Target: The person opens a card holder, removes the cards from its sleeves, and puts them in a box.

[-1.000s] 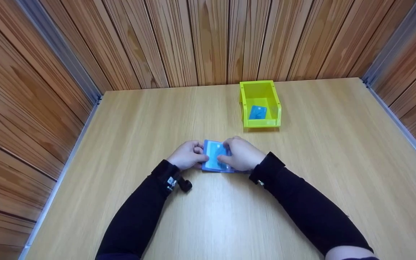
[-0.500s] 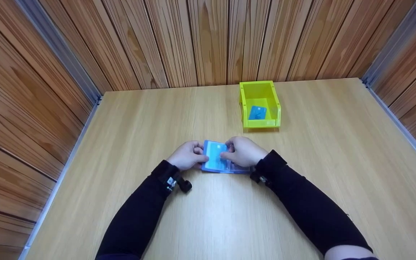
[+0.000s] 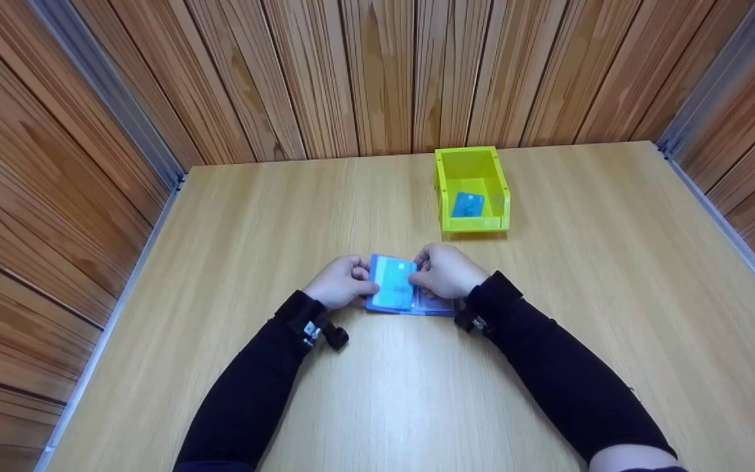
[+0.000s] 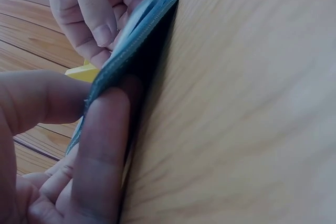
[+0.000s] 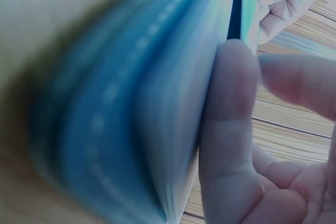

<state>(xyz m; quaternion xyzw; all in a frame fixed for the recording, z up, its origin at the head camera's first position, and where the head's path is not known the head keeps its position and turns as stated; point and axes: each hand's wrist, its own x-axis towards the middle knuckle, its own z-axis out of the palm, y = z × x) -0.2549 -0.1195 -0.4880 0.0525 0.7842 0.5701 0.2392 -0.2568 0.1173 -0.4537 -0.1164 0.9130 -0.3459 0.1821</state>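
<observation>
A blue stitched card holder (image 3: 435, 305) with clear sleeves lies spread on the table in the head view. A light-blue card (image 3: 394, 282) with a chip mark is over its left side; I cannot tell how far it sits inside a sleeve. My left hand (image 3: 341, 282) pinches the holder's left edge between thumb and fingers, its cover (image 4: 123, 53) tilted up off the table in the left wrist view. My right hand (image 3: 448, 272) pinches the card's right edge with thumb and forefinger. Layered sleeves (image 5: 176, 98) fan out beside the right thumb in the right wrist view.
Beyond the hands stands a yellow-green open-front bin (image 3: 476, 224) with a blue card (image 3: 468, 204) inside. The wooden table (image 3: 364, 393) is enclosed by wood-panelled walls (image 3: 377, 78) at the back and sides.
My right hand has slid right and slightly away from me, from over the card to its right edge. More of the card and the holder's right side show. The left hand stays put.
</observation>
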